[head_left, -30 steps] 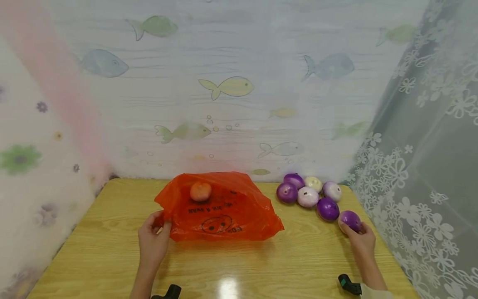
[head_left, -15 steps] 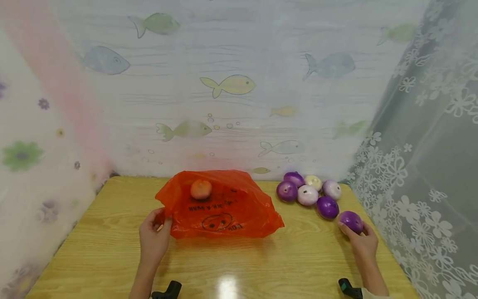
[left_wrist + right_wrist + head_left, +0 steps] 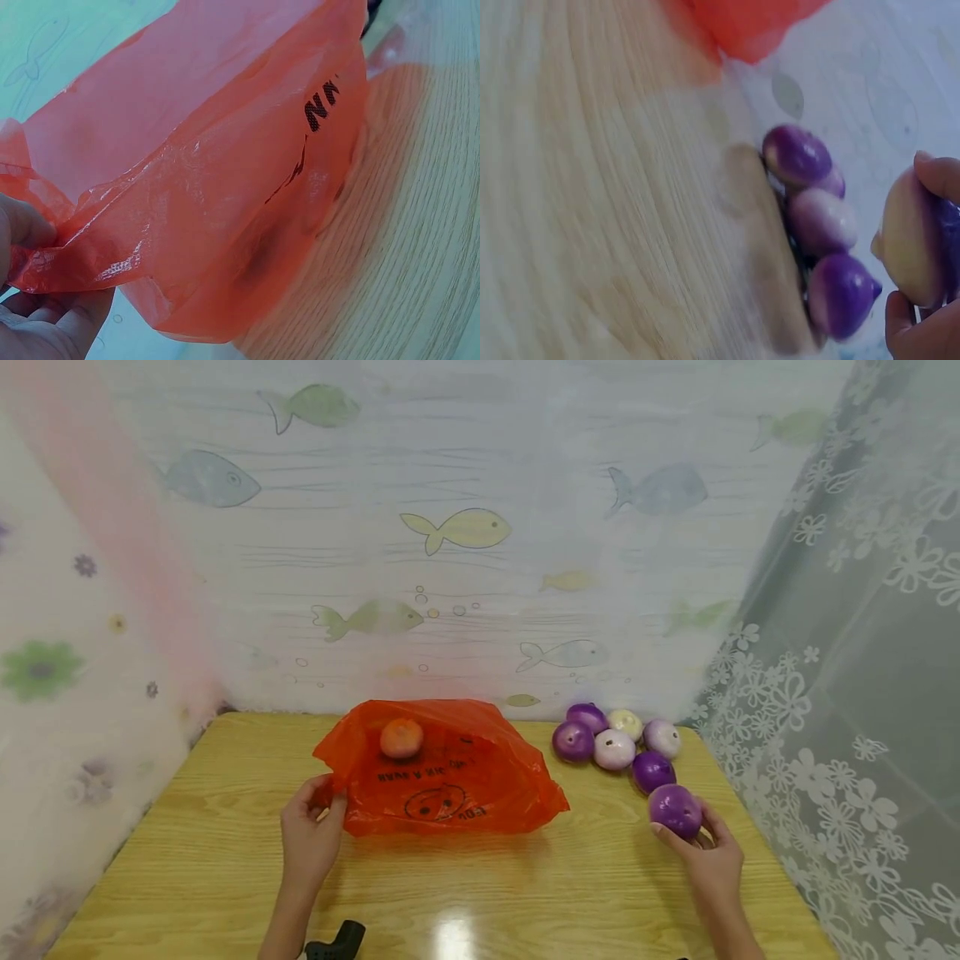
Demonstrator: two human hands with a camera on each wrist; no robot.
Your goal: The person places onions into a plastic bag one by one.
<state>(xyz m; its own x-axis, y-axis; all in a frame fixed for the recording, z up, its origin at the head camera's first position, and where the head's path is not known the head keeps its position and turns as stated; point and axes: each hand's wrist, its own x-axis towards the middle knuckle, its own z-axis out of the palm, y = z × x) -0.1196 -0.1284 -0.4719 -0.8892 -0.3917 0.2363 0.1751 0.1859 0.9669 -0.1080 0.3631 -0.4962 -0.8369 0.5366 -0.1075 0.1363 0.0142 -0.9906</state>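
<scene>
A red plastic bag (image 3: pixel 450 802) lies on the table with its mouth spread toward the camera. Inside it rests one round thing (image 3: pixel 401 739), tinted orange through the red film. My left hand (image 3: pixel 310 827) pinches the bag's left edge between thumb and fingers, and the left wrist view has the folded film between the fingertips (image 3: pixel 90 311). At the right, my right hand (image 3: pixel 708 852) grips a purple onion (image 3: pixel 673 810), thumb on the near side and fingers round the far side. The right wrist view shows this onion's pale half and pointed tip.
Several purple and whitish onions (image 3: pixel 615 750) sit in a cluster at the back right of the wooden table (image 3: pixel 187 860). Behind stands a wall covering (image 3: pixel 465 635) printed with fish. A lacy curtain (image 3: pixel 855 793) hangs along the right side.
My right hand has lifted the onion and carried it left, out from the end of the cluster. My left hand keeps its grip on the bag, almost unmoved.
</scene>
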